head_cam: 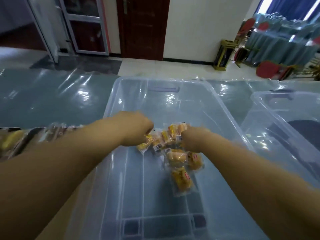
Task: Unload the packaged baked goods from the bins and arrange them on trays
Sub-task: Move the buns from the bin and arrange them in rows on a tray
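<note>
A clear plastic bin (pixel 223 108) stands in front of me with several packaged yellow cakes (pixel 181 179) lying in a loose heap on its floor. Both my hands reach down into it. My left hand (pixel 136 129) is curled round a packet (pixel 144 145) at the heap's left edge. My right hand (pixel 194 139) is curled over the packets at the heap's top; its fingers are hidden among them. A tray (pixel 26 141) with wrapped baked goods lies at the far left, partly behind my left forearm.
A second clear bin (pixel 277 118) stands to the right, touching the first. The table (pixel 52 97) is covered in shiny plastic sheeting. Beyond it are a dark wooden door (pixel 143 26), a glass door and red chairs (pixel 270 70) at the right.
</note>
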Available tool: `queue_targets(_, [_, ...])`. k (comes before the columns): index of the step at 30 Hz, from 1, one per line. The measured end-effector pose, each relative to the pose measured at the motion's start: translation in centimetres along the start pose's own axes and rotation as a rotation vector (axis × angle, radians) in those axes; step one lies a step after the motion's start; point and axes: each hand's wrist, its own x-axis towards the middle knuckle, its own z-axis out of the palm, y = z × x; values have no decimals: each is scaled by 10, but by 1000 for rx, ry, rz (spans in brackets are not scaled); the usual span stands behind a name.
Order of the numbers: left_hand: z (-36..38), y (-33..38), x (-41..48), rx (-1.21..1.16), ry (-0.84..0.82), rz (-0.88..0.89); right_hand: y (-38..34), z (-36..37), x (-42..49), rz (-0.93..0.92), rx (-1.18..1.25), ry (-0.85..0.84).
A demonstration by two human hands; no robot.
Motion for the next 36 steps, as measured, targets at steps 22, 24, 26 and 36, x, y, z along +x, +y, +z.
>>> queue_targets(22, [107, 29, 137, -311, -247, -320, 9, 35, 33, 140, -109, -147])
queue_targets(24, [108, 25, 141, -310, -280, -338, 14, 24, 31, 141, -46, -108])
queue_targets(26, [106, 23, 143, -302, -343, -351, 19, 14, 31, 112, 41, -72])
queue_targets(36, [109, 21, 142, -329, -418, -352, 5, 53, 44, -79, 379, -220])
